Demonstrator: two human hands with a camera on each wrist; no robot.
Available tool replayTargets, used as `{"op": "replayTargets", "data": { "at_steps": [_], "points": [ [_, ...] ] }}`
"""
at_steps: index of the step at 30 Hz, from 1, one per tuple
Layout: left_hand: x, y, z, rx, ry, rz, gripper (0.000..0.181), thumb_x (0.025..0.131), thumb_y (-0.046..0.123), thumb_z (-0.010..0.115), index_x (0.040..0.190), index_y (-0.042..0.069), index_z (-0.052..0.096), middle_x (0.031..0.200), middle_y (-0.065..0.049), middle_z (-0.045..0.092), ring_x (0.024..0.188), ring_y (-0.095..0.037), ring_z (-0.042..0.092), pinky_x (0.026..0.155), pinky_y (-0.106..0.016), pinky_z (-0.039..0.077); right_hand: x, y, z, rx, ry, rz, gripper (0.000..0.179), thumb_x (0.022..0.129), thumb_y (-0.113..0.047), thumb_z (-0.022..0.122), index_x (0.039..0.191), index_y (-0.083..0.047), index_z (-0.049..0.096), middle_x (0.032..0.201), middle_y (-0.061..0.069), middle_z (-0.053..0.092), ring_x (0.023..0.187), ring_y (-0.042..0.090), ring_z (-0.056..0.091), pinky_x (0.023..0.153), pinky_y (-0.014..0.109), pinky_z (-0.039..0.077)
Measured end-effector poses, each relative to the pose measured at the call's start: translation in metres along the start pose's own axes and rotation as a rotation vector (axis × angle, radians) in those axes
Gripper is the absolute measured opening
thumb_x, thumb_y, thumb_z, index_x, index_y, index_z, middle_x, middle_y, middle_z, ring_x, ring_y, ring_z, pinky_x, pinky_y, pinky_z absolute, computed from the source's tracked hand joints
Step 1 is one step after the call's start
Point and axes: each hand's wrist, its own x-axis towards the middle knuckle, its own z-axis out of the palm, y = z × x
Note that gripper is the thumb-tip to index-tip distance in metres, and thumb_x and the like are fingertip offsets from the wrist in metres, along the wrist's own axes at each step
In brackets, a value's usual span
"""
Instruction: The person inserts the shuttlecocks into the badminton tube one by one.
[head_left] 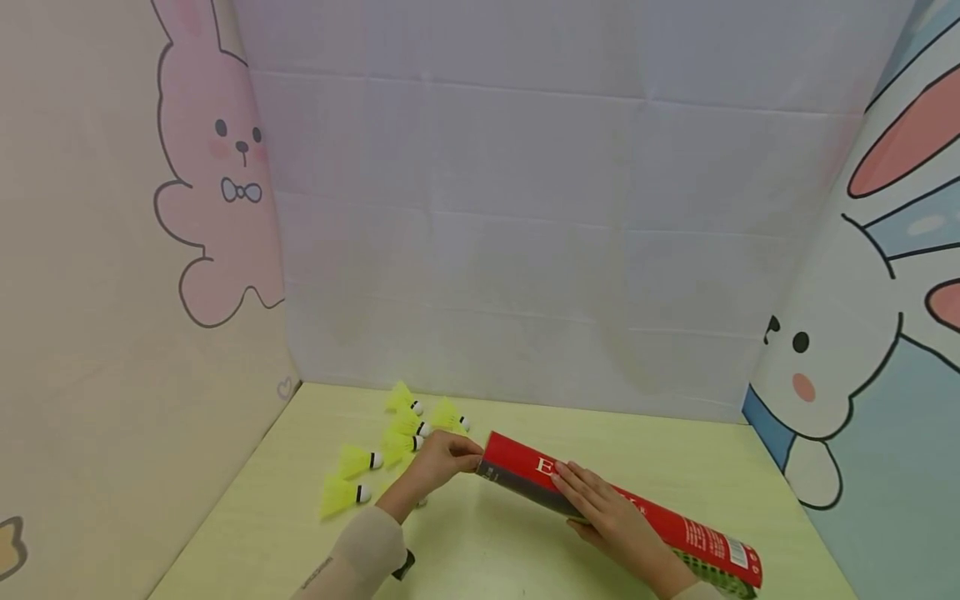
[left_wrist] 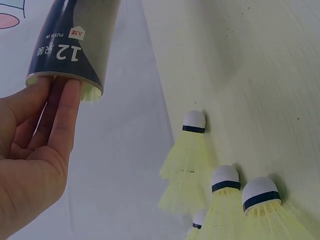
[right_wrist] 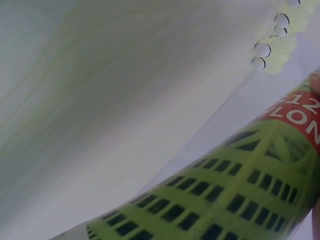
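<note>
The red badminton shuttlecock tube point(head_left: 525, 469) is held slantwise between the two hands, its open mouth at the left hand's point(head_left: 438, 462) fingertips and its other end reaching past the right hand point(head_left: 603, 517), to the right and nearer the body. "12" and "PUSH IN" are printed near the mouth. The right hand grips the tube partway along, fingers laid over the top and thumb underneath. The left hand's fingers are gathered close together, their tips inside the rim; I cannot tell whether they pinch anything. Just beside them, within the mouth, shows a yellow nylon skirt point(left_wrist: 91, 93).

To the left of the left hand and beyond it, loose yellow shuttlecocks point(head_left: 360, 461) lie on their sides on the pale table point(head_left: 495, 542), white heads pointing right. Another is mostly hidden by the left wrist. Past both hands hangs a creased white sheet point(head_left: 525, 208), with a pink rabbit picture point(head_left: 217, 167) on the left and a white rabbit picture point(head_left: 832, 367) on the right.

The step in hand seems to be handling a shuttlecock at the tube's mouth; whether it is going in or coming out cannot be told. The next move would call for the right hand to steady the tube while the left fingers work straight along its length, clear of the rim, without crushing the skirt.
</note>
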Motion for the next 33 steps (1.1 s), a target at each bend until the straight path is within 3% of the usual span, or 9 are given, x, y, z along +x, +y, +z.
{"op": "replayTargets", "data": {
  "at_steps": [7, 13, 23, 27, 33],
  "points": [
    [-0.001, -0.001, -0.011, 0.028, -0.025, 0.009, 0.012, 0.088, 0.011, 0.070, 0.098, 0.004, 0.075, 0.091, -0.004, 0.071, 0.079, -0.014, 0.066, 0.071, -0.034, 0.056, 0.002, 0.000, 0.001, -0.009, 0.002, 0.000, 0.061, 0.102, -0.046, 0.034, 0.142, -0.001, 0.045, 0.145, 0.013, 0.045, 0.133, 0.027, 0.041, 0.114, 0.020, 0.015],
    [-0.004, -0.006, -0.024, 0.015, 0.015, -0.021, 0.018, 0.091, 0.018, 0.067, 0.105, 0.008, 0.073, 0.099, -0.004, 0.070, 0.086, -0.016, 0.065, 0.077, -0.036, 0.055, 0.002, 0.001, 0.002, -0.016, -0.001, 0.006, 0.061, 0.102, -0.047, 0.032, 0.142, -0.002, 0.045, 0.146, 0.013, 0.045, 0.135, 0.026, 0.039, 0.114, 0.020, 0.014],
    [-0.016, -0.024, -0.044, -0.105, 0.208, -0.071, 0.020, 0.091, 0.011, 0.066, 0.108, 0.000, 0.070, 0.106, -0.016, 0.068, 0.094, -0.027, 0.067, 0.085, -0.045, 0.054, -0.001, -0.001, 0.001, -0.028, -0.028, 0.042, 0.063, 0.102, -0.049, 0.026, 0.142, -0.003, 0.045, 0.145, 0.012, 0.046, 0.134, 0.025, 0.040, 0.114, 0.020, 0.015],
    [-0.019, -0.037, -0.051, -0.098, 0.298, -0.101, 0.018, 0.090, 0.007, 0.066, 0.107, -0.001, 0.070, 0.105, -0.017, 0.069, 0.092, -0.028, 0.067, 0.085, -0.045, 0.054, -0.002, -0.001, 0.002, -0.028, -0.015, 0.035, 0.063, 0.102, -0.048, 0.028, 0.142, -0.003, 0.045, 0.145, 0.012, 0.045, 0.134, 0.026, 0.040, 0.113, 0.019, 0.015],
    [-0.025, -0.052, -0.059, -0.044, 0.408, -0.196, 0.021, 0.091, 0.006, 0.066, 0.108, -0.005, 0.068, 0.099, -0.016, 0.069, 0.089, -0.027, 0.068, 0.082, -0.043, 0.055, -0.002, -0.001, 0.003, -0.024, 0.016, 0.002, 0.060, 0.103, -0.045, 0.032, 0.140, 0.000, 0.046, 0.144, 0.015, 0.045, 0.134, 0.027, 0.040, 0.113, 0.019, 0.015]
  ]
}}
